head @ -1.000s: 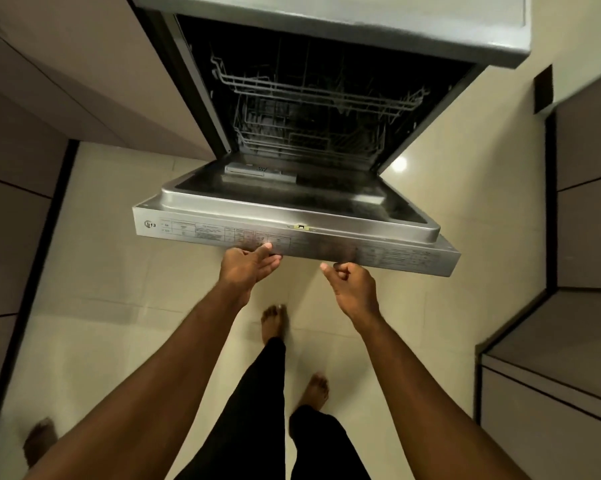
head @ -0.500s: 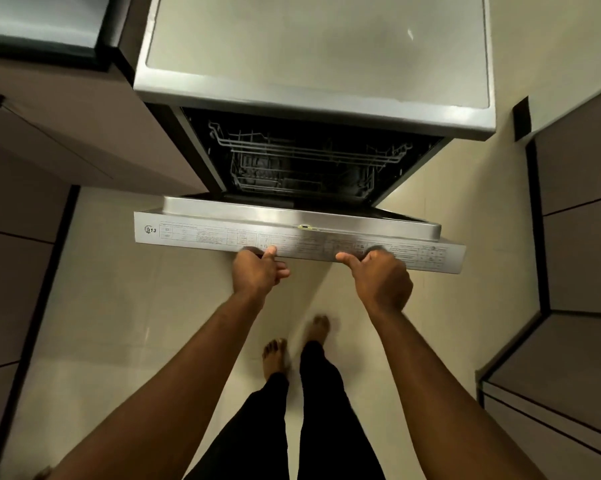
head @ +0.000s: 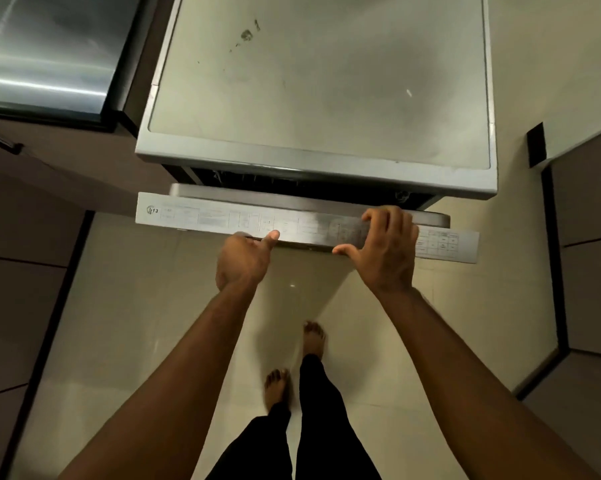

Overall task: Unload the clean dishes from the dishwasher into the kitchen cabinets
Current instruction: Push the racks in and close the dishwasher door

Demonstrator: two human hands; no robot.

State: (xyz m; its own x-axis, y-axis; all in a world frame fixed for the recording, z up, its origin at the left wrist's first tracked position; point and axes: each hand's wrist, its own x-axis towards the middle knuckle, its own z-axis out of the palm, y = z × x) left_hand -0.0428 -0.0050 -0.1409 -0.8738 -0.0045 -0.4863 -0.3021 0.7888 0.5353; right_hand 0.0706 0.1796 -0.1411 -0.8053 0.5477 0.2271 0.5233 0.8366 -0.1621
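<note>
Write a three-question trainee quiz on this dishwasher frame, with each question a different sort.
1. True or false: the dishwasher door lies fully open and flat.
2. Multiple choice: of the left hand and the right hand, how many touch the door? A none; B one; C both.
3. Fill in: the right hand hooks over the door's ___ edge.
Key: 1 false, since only a narrow gap is left; 2 C; 3 top.
</note>
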